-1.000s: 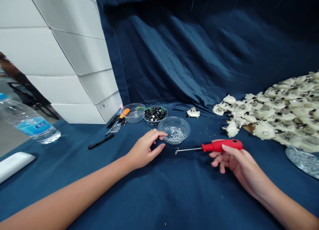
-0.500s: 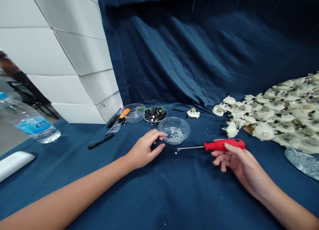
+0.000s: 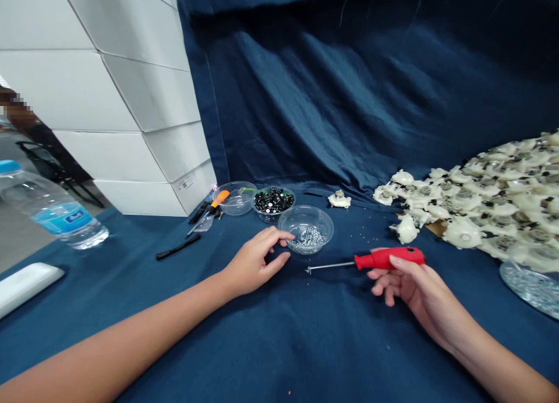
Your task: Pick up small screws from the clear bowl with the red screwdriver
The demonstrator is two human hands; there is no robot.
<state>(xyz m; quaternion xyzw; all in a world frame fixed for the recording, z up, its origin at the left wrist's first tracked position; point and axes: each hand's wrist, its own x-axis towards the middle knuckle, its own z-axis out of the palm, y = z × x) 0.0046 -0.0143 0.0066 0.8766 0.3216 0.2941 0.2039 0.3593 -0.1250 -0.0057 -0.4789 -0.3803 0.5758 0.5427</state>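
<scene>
My left hand [image 3: 255, 262] rests on the blue cloth, fingers loosely apart and holding nothing. Its fingertips are just left of a clear bowl [image 3: 305, 229] with small metal screws in it. My right hand [image 3: 408, 283] holds the red handle of a screwdriver [image 3: 384, 257] lightly, thumb along the handle and fingers under it. The thin metal shaft points left, and its tip [image 3: 308, 269] lies close to the cloth, just below the bowl of screws.
A bowl of black parts [image 3: 273, 202], an empty clear bowl [image 3: 233, 196] and an orange-handled tool [image 3: 209, 208] sit behind. Several white plastic parts [image 3: 480, 205] are heaped at right, above a metal dish [image 3: 530, 283]. At left are a water bottle [image 3: 52, 214] and white boxes [image 3: 131, 100].
The screwdriver shifted slightly right and rose, then came back left and down with my right hand. My left hand has stayed put.
</scene>
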